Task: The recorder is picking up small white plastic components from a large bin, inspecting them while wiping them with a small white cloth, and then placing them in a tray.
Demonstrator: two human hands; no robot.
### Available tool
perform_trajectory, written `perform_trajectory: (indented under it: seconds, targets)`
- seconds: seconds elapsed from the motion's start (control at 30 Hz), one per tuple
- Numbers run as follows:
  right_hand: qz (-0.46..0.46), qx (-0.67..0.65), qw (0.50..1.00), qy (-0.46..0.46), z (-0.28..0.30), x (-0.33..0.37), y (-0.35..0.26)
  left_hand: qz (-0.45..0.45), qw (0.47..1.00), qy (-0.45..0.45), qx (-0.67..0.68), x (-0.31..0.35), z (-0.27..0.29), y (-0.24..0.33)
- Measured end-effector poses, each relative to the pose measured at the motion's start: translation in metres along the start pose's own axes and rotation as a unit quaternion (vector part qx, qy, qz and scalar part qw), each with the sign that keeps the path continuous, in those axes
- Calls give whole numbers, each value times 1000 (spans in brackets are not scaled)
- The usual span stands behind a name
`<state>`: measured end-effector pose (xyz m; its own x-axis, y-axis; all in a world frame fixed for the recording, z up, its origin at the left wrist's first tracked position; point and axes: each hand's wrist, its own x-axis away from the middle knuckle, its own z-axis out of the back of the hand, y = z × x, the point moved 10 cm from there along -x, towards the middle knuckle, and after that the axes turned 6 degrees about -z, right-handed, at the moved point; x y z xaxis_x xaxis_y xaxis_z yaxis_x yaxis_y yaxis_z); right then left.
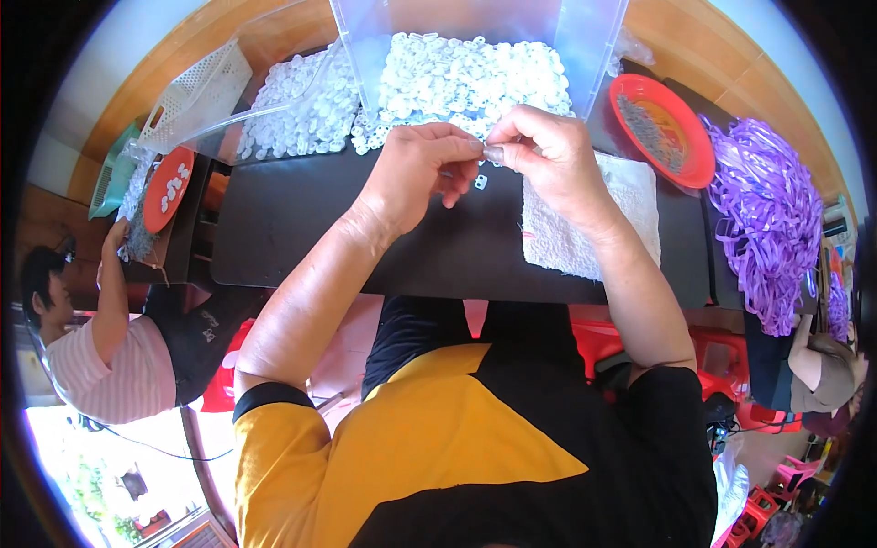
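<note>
My left hand (pixel 418 169) and my right hand (pixel 550 163) meet above the dark table, fingertips almost touching. Each one pinches with thumb and forefinger; whatever sits between them is too small to make out. Just below the fingertips is a small white plastic piece (pixel 480 182); whether it hangs or lies on the table I cannot tell. Beyond my hands, many small white plastic pieces (pixel 470 78) fill a clear plastic bin (pixel 598 55) and spill out at its front. A second heap of white pieces (pixel 306 105) lies left of the bin. A white towel (pixel 630 201) lies under my right wrist.
At the right are a red-orange bowl (pixel 702 169) of small grey metal parts and a pile of purple ribbons (pixel 763 219). At the left stand a white basket (pixel 206 96), a green basket (pixel 111 173) and an orange plate (pixel 164 215). People sit at either side.
</note>
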<state>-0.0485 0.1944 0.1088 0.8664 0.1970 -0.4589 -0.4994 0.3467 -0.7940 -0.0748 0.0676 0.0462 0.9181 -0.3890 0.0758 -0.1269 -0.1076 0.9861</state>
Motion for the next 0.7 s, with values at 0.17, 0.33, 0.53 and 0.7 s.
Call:
perform_trajectory:
  seconds: [0.17, 0.33, 0.53, 0.7]
  targets:
    - [-106, -105, 985, 85, 22, -1, 40, -219, 861, 9, -459, -7, -10, 14]
    - [-116, -127, 979, 107, 32, 2, 39, -213, 753, -46, -621, -21, -38, -6]
    - [-93, -106, 985, 102, 31, 5, 30, -224, 734, -79, -636, -25, -39, -14]
    - [-92, -96, 987, 93, 30, 5, 30, -304, 692, -81, -649, -9, -48, -10]
